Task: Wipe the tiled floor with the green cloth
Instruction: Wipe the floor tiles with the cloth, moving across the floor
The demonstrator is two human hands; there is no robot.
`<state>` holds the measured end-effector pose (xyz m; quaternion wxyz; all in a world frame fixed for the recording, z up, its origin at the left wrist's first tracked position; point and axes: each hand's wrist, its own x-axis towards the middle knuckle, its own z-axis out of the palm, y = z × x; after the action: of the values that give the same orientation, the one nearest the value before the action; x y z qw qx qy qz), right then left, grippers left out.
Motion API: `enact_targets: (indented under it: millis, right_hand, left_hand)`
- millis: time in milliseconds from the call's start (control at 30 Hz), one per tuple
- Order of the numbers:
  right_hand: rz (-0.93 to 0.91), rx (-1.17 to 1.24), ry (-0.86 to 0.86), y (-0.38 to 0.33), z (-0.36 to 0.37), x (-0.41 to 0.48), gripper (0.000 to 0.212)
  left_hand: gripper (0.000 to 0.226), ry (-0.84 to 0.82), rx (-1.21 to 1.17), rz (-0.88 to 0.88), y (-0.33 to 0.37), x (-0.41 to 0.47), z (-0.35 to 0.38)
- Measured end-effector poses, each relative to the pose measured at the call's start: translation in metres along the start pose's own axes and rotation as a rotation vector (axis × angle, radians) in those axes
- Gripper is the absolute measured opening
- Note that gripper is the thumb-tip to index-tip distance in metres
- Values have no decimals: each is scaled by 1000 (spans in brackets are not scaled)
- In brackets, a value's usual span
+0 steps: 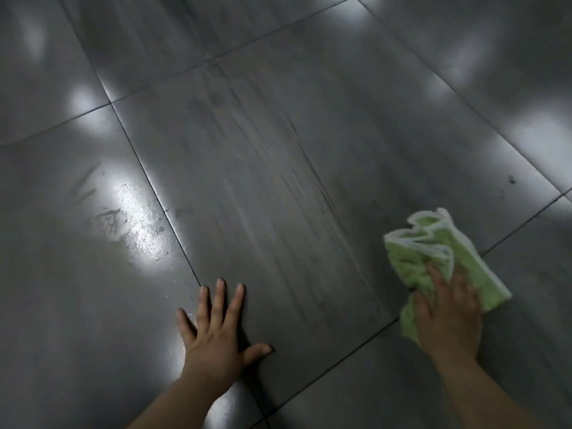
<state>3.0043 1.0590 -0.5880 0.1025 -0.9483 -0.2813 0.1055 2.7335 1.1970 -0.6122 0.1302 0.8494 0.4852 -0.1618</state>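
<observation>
Slipping looks the likeliest risk: my left hand (216,332) lies flat, fingers spread, on the tiled floor (278,150) near a glistening wet patch (139,218), while my right hand (448,314) grips the bunched green cloth (433,243) at lower right, pressing it down.

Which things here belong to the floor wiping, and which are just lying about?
Job: cloth, right hand on it, left hand flat on the floor.
Lying about: a dark speck on a tile.
</observation>
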Motion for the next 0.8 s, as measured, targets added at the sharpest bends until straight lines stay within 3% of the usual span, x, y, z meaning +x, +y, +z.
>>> enact_targets:
  millis: [67,100,133,233,333,367,433,467,533,567,733,800]
  right_hand:
    - [289,63,-26,-12,-1,-3,75]
    - [337,84,-40,-28,3,-11,74]
    - [267,83,-21,-45,11,-25,73]
    - [-318,-65,-11,-90,44,-78,69]
    - [-638,-44,-57,-92,54,-88,73]
    - [-684,-27,-53,-88,56,-80,76]
    - [-727,-25,12,-81,57,-62,85]
    - [-698,-16,42,-81,55,-54,82]
    - [-601,25,117,-89,52,-40,58]
    - [-505,37,86,-99,51,-36,56]
    - [-47,129,-23,-185,65,-10,84]
    - [28,150,-54,-242,73,-20,85]
  left_hand:
    - [96,-50,15,-9,2,-1,-4]
    - [95,-79,9,-11,3,-2,-7]
    - [92,-97,-9,0,3,-1,-8]
    - [81,-50,-88,35,-4,-6,-13]
    - [45,168,-173,121,-35,-10,-17]
    - [48,168,-180,66,-51,-13,-23]
    - [61,207,-231,-212,-93,-27,-32]
    - [65,260,-280,-409,-114,-34,-36]
    - [73,142,-392,-805,-152,-48,-44]
    - [84,86,-425,-910,-169,-55,-46]
    - [104,98,-536,-1044,-211,-64,-34]
    - [106,96,-541,-1045,-215,-62,-28]
